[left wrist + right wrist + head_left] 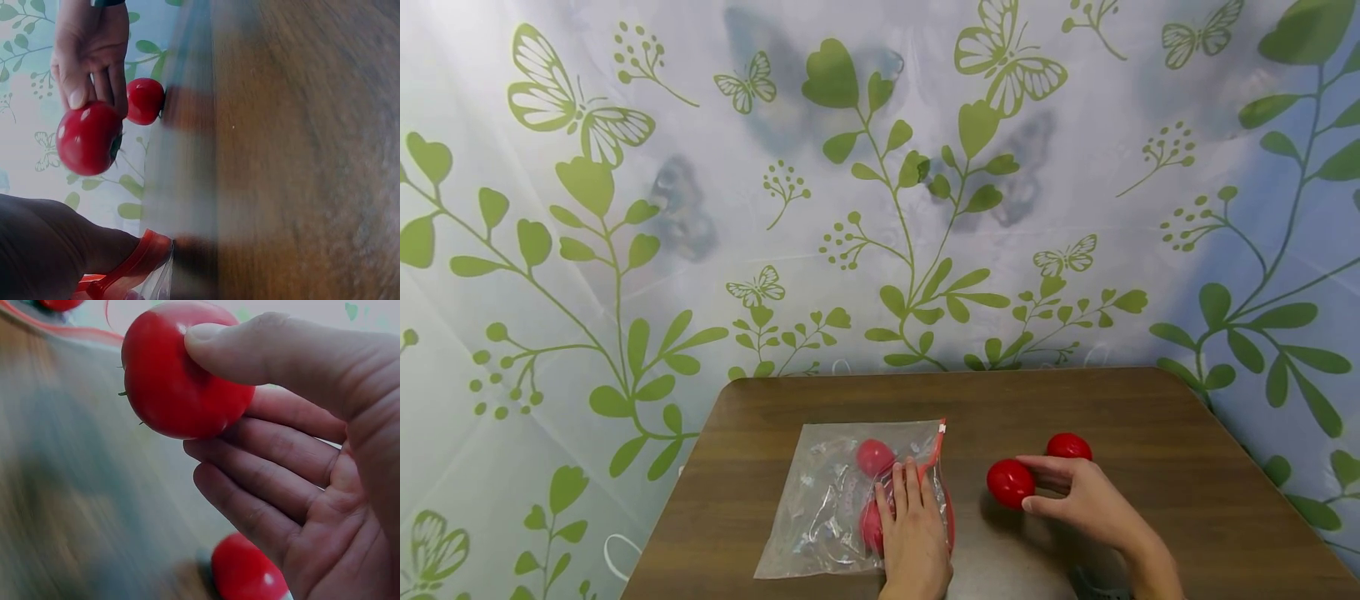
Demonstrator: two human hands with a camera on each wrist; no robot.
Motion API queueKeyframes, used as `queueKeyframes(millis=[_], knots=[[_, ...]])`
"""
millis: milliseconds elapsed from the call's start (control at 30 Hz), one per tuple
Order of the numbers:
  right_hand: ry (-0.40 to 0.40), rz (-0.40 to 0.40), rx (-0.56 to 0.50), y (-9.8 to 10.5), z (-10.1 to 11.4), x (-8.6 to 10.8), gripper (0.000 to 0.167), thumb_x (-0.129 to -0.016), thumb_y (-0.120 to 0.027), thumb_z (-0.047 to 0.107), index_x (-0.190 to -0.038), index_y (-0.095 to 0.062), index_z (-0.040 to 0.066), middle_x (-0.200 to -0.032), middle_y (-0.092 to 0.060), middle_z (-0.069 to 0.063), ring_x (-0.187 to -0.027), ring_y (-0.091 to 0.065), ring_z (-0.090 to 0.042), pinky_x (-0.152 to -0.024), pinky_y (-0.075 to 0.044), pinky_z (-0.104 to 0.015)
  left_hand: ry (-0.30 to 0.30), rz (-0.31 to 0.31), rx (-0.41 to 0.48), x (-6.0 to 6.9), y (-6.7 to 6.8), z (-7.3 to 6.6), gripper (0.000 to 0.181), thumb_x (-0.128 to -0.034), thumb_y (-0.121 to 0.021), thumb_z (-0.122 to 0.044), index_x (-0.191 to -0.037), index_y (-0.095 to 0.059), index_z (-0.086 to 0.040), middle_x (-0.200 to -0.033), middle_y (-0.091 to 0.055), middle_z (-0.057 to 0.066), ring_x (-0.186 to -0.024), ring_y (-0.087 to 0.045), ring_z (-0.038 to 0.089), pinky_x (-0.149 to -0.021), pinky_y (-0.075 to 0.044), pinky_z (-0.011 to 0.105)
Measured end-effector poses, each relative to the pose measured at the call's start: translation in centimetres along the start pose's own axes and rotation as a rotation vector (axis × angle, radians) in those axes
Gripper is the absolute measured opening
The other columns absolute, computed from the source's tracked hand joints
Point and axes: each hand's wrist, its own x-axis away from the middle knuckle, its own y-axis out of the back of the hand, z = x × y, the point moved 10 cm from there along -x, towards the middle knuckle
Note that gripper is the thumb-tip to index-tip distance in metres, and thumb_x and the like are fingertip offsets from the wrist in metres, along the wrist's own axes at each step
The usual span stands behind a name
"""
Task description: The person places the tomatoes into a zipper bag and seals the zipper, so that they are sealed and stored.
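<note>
Head view, and here's the right hand (1093, 504) with a shiny red tomato (1009, 484) pinched between thumb and fingers, held clear of the brown table (1150, 417), the green stem end turned down towards the wood. A second tomato (1069, 445) sits on the tabletop, just beyond that hand. Over to the left hand (916, 537): palm down, fingers laid out nearly straight across a clear plastic bag (820, 500) that lies flat, its red zip edge (937, 448) on the side facing the right hand. Inside the bag, an upper bagged tomato (873, 456) shows just past the fingertips, and a lower bagged tomato (871, 527) peeks out beside the fingers, partly covered. The left wrist view puts that hand right against the red edge, though it's too dark there to say for sure what the thumb is doing. Behind it all, a pale curtain (692, 133) with green leaves and butterflies.
</note>
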Motion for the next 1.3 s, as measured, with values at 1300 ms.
queueKeyframes(millis=[1300], knots=[[0.094,0.112,-0.030,-7.9,3.1,-4.4,0.057,-0.094,-0.087,0.029,-0.145,-0.070,0.008,-0.143,-0.073,-0.017,-0.124,-0.076,-0.030,-0.104,-0.062,-0.047,0.024,0.047,0.015,-0.2,-0.5,0.0,0.117,-0.0594,-0.105,-0.027,-0.161,-0.051,-0.005,-0.177,-0.036,0.018,-0.166,-0.029,0.041,-0.134,-0.020,0.068]])
